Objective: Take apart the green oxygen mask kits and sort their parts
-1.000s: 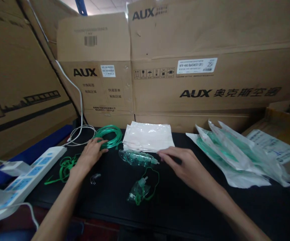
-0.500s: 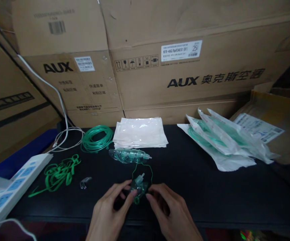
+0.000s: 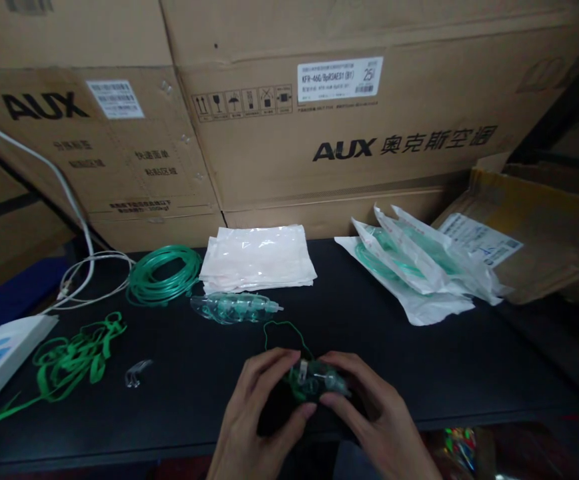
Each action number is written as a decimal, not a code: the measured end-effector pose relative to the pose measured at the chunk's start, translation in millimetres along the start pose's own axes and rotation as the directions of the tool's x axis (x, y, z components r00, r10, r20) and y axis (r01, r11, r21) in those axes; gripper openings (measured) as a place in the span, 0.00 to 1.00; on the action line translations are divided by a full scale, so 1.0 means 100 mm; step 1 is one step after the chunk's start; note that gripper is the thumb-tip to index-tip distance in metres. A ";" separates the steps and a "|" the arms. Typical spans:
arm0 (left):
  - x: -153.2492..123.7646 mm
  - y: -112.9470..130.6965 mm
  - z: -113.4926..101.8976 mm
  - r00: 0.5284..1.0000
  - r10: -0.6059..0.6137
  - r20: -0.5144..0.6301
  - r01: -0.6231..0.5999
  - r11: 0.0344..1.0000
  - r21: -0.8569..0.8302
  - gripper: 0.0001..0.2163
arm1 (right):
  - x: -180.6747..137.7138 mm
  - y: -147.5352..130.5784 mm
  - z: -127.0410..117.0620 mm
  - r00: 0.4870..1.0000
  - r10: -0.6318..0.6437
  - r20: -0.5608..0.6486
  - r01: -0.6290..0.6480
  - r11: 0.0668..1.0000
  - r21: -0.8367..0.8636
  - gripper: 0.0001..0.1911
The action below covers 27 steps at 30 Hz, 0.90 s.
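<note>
Bench (image 3: 184, 400) carrying gear; pouches (image 3: 422, 267) lying right of the white packets (image 3: 259, 257), apparently unopened; left hand (image 3: 247, 400) and right hand (image 3: 377, 407) working well in front, grips nearly closed; tubing coil (image 3: 142, 287) lying left, mask stack (image 3: 237, 308) just in front, untouched; one clear-green mask (image 3: 314, 381) being held between both hands, seemingly unfinished.

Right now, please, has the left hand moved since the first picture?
Yes, rightward and nearer: the left hand went from left of the white packets to in front of them.

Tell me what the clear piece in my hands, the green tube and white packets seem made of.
Clear piece: probably glossy plastic; it's see-through with glints. Green tube: likely smooth, flexible plastic; translucent, shiny loops. White packets: perhaps glossy film, judging by glare; paper possible underneath.
</note>
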<state>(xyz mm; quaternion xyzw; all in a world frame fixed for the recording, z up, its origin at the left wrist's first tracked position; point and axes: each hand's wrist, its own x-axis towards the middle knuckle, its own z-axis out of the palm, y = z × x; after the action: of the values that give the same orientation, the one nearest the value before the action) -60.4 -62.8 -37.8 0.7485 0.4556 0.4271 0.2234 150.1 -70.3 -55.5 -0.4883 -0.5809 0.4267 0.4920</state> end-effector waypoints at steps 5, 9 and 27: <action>0.21 0.04 0.13 0.996 -0.016 0.091 0.028 0.991 -0.131 0.14 | 0.07 -0.07 -0.11 0.980 0.194 0.050 -0.200 0.935 0.294 0.12; 0.33 0.00 0.21 0.987 0.156 0.047 -0.149 0.980 -0.129 0.08 | 0.09 -0.14 -0.13 0.952 0.294 0.082 -0.304 0.890 0.339 0.13; 0.26 -0.20 0.14 0.990 -0.014 -0.138 0.025 0.997 0.073 0.03 | 0.24 0.03 0.06 0.987 -0.117 -0.107 0.120 0.993 0.021 0.17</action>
<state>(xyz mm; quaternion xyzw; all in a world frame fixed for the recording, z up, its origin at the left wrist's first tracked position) -52.6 -29.8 -48.9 0.7206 0.4929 0.4580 0.1674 143.3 -45.9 -55.2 -0.4682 -0.5762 0.3780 0.5531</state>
